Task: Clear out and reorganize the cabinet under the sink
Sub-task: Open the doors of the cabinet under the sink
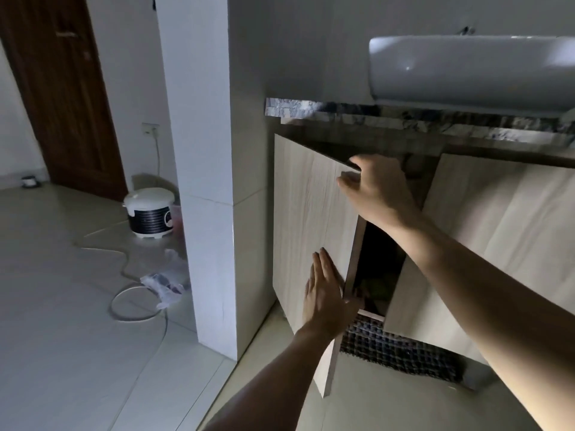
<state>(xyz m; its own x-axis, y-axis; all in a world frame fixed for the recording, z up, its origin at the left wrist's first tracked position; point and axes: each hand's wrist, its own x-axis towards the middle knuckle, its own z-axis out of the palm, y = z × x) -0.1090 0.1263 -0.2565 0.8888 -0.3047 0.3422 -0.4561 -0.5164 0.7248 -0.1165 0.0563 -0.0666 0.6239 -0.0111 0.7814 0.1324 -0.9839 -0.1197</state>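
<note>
**Two hands on the left cabinet door**

Left cabinet door (311, 219), pale wood grain, stands ajar under the marble countertop (404, 119) and white basin (473, 70). Right hand (376, 188) grips the door's top corner, fingers curled over the edge. Left hand (326, 290) lies flat on the door face, fingers straight, thumb hooked around the edge. Right cabinet door (497, 244) is also ajar; the interior is dark, contents unclear. Light tiled floor (62, 306). A rice cooker (151, 213) with its cord sits beside the white pillar (202, 150); brown room door (62, 88) behind.
</note>
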